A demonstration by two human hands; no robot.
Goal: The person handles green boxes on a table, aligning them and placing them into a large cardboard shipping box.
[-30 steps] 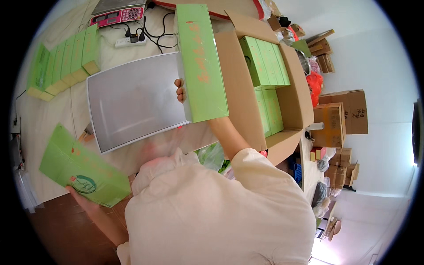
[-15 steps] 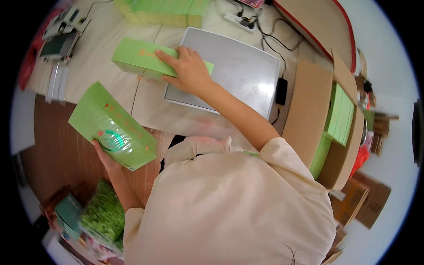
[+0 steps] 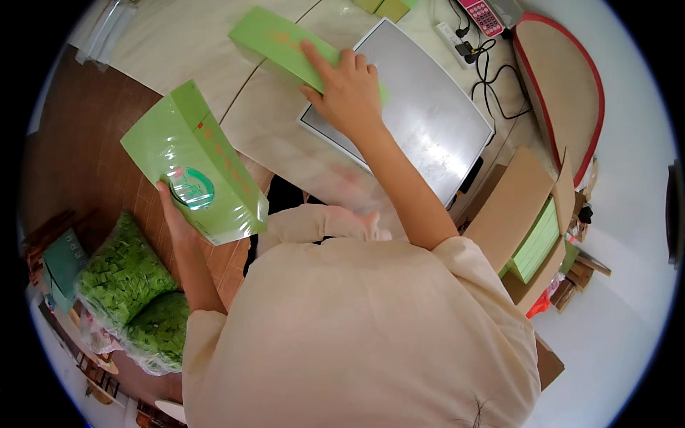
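Note:
My left hand [image 3: 173, 212] holds a green box [image 3: 232, 167] from below on its left side, above the floor beside the table. That box is tilted, has a shiny clear film and a round teal emblem, and hides some of the fingers. My right hand [image 3: 352, 93] grips a long green box [image 3: 275, 44] lying on the table [image 3: 278, 118], thumb at its near side and fingers over the top. The right end of this box reaches over a grey metal plate with a white rim [image 3: 421, 103].
An open cardboard carton [image 3: 514, 203] with green boxes stands at the right. Behind the plate are a power strip [image 3: 454, 44], black cables and a pink calculator [image 3: 485, 16]. Bags of green pieces [image 3: 125, 271] sit on the floor at lower left. A red-edged beige panel [image 3: 560, 85] leans at upper right.
The whole view has turned, so the table, plate and carton appear shifted. Both hands keep their boxes; the left one's box is tilted slightly more upright.

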